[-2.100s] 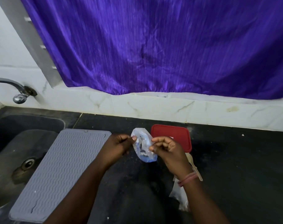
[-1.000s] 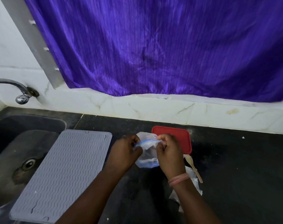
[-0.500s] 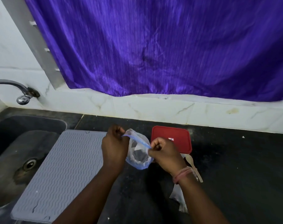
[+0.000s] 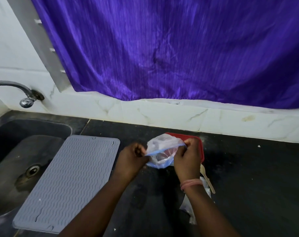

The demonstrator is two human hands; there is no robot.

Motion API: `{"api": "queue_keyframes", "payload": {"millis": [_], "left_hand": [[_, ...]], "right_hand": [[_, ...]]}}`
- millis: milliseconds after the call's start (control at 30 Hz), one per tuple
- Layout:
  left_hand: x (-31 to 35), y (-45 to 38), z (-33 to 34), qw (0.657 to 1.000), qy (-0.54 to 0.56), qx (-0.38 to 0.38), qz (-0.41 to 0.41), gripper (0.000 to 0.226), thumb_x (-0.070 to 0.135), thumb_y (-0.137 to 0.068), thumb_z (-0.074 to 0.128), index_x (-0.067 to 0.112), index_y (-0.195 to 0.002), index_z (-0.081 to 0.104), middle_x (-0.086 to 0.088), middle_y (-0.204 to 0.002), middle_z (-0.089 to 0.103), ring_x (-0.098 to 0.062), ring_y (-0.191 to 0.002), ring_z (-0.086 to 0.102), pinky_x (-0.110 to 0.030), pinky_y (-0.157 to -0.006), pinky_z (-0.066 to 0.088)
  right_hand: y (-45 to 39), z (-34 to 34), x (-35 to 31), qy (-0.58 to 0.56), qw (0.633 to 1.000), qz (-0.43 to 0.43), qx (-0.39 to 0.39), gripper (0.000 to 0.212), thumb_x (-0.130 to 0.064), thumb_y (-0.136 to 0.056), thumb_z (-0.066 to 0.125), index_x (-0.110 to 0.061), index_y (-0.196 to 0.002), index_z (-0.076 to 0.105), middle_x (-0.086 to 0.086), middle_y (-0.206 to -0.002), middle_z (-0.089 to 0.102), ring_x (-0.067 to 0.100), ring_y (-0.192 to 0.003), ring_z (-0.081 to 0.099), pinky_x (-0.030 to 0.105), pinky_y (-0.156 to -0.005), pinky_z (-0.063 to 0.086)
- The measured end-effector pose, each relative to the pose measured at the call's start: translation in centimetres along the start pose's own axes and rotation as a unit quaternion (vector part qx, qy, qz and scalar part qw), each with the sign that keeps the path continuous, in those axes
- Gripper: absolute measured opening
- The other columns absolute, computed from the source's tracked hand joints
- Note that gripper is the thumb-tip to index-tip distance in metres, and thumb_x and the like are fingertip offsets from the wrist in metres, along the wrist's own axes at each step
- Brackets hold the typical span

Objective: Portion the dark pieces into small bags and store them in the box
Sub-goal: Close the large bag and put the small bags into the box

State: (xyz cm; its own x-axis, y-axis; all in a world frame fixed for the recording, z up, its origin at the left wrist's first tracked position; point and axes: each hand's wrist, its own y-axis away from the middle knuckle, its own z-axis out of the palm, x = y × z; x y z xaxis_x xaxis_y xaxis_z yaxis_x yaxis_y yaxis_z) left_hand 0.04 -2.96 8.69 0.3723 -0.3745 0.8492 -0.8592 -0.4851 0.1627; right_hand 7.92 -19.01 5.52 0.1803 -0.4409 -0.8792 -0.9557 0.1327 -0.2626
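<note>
Compared with half a second back, the small bag [image 4: 159, 153] has shifted right and now hangs in front of the red box [image 4: 200, 147], where before it sat between the grey mat [image 4: 66, 182] and that box; its blue zip strip runs straighter, pulled between the hands. The left hand [image 4: 130, 159] pinches the strip's left end with curled fingers; the right hand [image 4: 188, 155] pinches the right end the same way. Dark pieces show dimly through the plastic. On the dark surface [image 4: 256, 185] there is one bag in hand, one red box, one pale spoon [image 4: 207, 180] beside the right wrist, some loose clear plastic [image 4: 189, 207] under that forearm, one mat, one sink [image 4: 13, 159], one tap [image 4: 25, 98].
</note>
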Motion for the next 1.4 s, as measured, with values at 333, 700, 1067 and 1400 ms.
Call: {"api": "queue_keyframes", "payload": {"millis": [333, 700, 1067, 1400], "left_hand": [[-0.8, -2.8, 0.2, 0.949, 0.198, 0.209, -0.131, 0.012, 0.003, -0.092, 0.061, 0.012, -0.084, 0.058, -0.014, -0.083, 0.063, -0.025, -0.078, 0.061, -0.035, -0.068, 0.05], [-1.7, -2.2, -0.3, 0.978, -0.067, 0.197, 0.004, 0.011, 0.009, -0.087, 0.066, 0.015, -0.08, 0.062, 0.001, -0.075, 0.063, -0.011, -0.067, 0.055, -0.022, -0.055, 0.034], [-4.1, -2.3, -1.7, 0.695, 0.701, -0.106, -0.124, 0.033, 0.043, -0.087, 0.064, 0.013, -0.098, 0.065, -0.011, -0.116, 0.064, -0.028, -0.102, 0.064, -0.039, -0.093, 0.054], [-4.6, -3.1, -1.6, 0.818, 0.523, -0.124, -0.207, 0.07, 0.054, -0.093, 0.063, 0.006, -0.143, 0.053, -0.021, -0.132, 0.066, -0.04, -0.12, 0.065, -0.055, -0.101, 0.052]], "right_hand": [[1.9, 0.6, -0.4, -0.039, 0.989, 0.079, -0.123, 0.03, -0.03, -0.086, 0.069, -0.024, -0.073, 0.042, 0.005, -0.063, 0.056, 0.026, -0.056, 0.061, 0.044, -0.057, 0.054], [1.0, 0.5, -1.1, -0.071, 0.994, 0.067, -0.046, 0.029, -0.008, -0.087, 0.062, -0.018, -0.071, 0.041, -0.003, -0.063, 0.044, 0.012, -0.056, 0.041, 0.031, -0.058, 0.04], [1.2, -0.1, -0.7, -0.268, 0.945, 0.085, -0.167, 0.025, 0.0, -0.102, 0.046, -0.017, -0.105, 0.063, 0.01, -0.101, 0.073, 0.027, -0.076, 0.072, 0.047, -0.067, 0.062], [1.9, -1.2, 0.3, -0.088, 0.964, -0.034, -0.248, 0.048, 0.011, -0.093, 0.046, -0.028, -0.089, 0.073, -0.022, -0.097, 0.072, 0.0, -0.094, 0.067, 0.021, -0.086, 0.054]]}}
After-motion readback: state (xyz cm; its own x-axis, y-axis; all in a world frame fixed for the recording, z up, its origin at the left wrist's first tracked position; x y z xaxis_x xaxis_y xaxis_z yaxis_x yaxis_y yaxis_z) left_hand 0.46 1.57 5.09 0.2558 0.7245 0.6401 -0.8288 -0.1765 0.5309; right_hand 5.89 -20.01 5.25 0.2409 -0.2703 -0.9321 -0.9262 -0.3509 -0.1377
